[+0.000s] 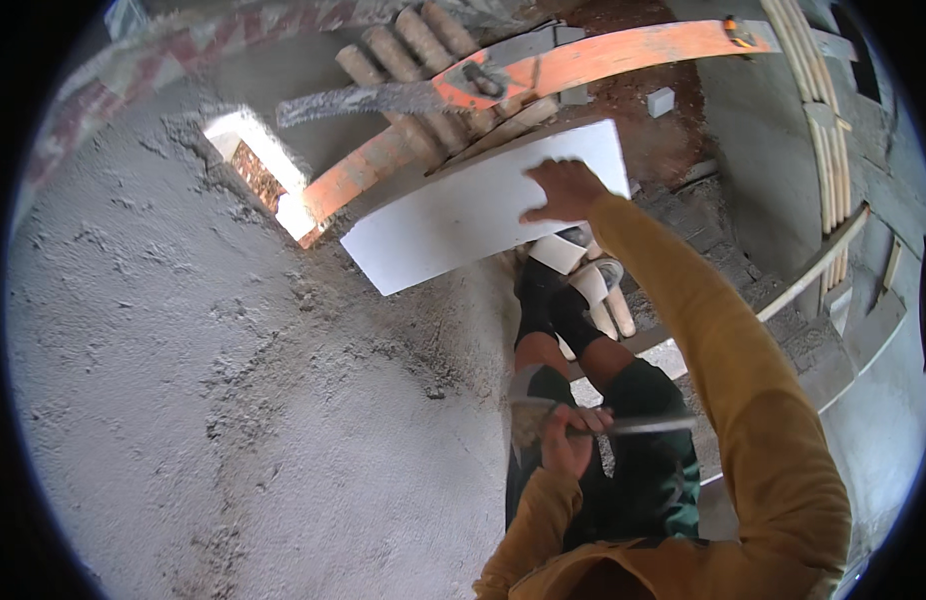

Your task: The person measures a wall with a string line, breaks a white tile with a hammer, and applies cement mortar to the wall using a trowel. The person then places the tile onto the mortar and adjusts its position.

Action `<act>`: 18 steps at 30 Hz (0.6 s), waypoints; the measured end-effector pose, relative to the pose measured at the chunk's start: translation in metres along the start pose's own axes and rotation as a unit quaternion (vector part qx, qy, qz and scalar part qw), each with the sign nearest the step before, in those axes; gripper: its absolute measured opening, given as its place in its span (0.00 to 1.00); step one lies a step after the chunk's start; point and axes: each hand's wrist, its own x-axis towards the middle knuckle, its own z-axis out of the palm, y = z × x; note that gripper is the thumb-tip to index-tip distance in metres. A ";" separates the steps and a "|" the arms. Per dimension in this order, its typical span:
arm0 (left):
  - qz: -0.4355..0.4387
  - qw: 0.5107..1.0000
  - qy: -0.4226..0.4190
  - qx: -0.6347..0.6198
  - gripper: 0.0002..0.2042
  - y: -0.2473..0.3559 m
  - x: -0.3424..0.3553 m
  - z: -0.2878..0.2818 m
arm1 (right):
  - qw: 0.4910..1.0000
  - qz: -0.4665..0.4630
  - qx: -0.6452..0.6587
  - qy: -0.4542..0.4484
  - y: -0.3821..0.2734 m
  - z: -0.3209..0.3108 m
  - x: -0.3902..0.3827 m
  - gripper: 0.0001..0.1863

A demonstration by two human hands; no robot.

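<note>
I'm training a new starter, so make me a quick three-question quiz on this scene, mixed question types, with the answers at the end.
1. Multiple choice: what colour is the slab seen beneath the right hand?
A) Black
B) White
C) Green

2. True or false: the left hand is empty.

3. Fill in the blank: the handsaw has its toothed blade reaching toward the ____ side of the picture, away from its orange handle.

Key:
1. B, white.
2. False: it holds a long tool, too blurred to identify exactly.
3. Left.
</note>
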 end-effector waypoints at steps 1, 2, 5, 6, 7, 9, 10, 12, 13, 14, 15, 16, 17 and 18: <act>0.000 0.999 -0.038 0.003 0.18 -0.001 -0.003 0.000 | 0.999 -0.021 -0.025 -0.003 -0.007 0.003 0.030 0.44; 0.002 0.999 -0.055 -0.003 0.18 -0.002 -0.011 -0.005 | 0.999 -0.041 -0.030 -0.020 -0.022 0.017 0.056 0.44; 0.005 0.996 -0.092 -0.007 0.16 -0.005 -0.011 -0.006 | 0.997 -0.043 -0.061 -0.033 -0.036 0.042 0.119 0.44; 0.000 0.994 -0.113 -0.006 0.16 -0.005 0.003 -0.001 | 0.995 -0.031 -0.095 -0.010 -0.030 0.040 0.137 0.43; 0.009 0.993 -0.121 -0.005 0.14 -0.001 0.010 0.003 | 0.995 -0.013 -0.100 0.006 -0.033 0.047 0.148 0.44; 0.025 0.991 -0.133 -0.002 0.12 0.004 0.010 0.006 | 0.997 -0.023 -0.073 -0.019 -0.036 0.062 0.154 0.45; 0.022 0.991 -0.131 0.003 0.13 0.004 0.014 0.008 | 0.995 -0.004 -0.095 -0.018 -0.035 0.065 0.154 0.45; 0.040 0.992 -0.124 0.003 0.14 0.008 0.015 0.013 | 0.995 -0.008 -0.031 -0.098 -0.035 0.065 0.154 0.49; 0.010 0.995 -0.102 0.009 0.14 0.008 0.018 0.015 | 0.987 0.011 -0.020 -0.161 -0.034 0.060 0.155 0.51; 0.008 0.995 -0.101 0.005 0.14 0.008 0.019 0.015 | 0.993 -0.003 -0.040 -0.115 -0.035 0.057 0.154 0.49; -0.005 0.995 -0.095 0.014 0.13 0.009 0.019 0.014 | 0.992 -0.012 -0.064 -0.104 -0.038 0.054 0.153 0.47; 0.012 0.995 -0.102 0.005 0.13 0.009 0.020 0.014 | 0.993 -0.013 -0.101 -0.063 -0.041 0.050 0.154 0.45; 0.014 0.995 -0.097 0.007 0.13 0.010 0.018 0.012 | 0.992 -0.034 -0.089 -0.078 -0.047 0.050 0.152 0.46; 0.027 0.995 -0.096 -0.002 0.12 0.011 0.019 0.012 | 0.993 -0.043 -0.090 -0.067 -0.050 0.050 0.150 0.47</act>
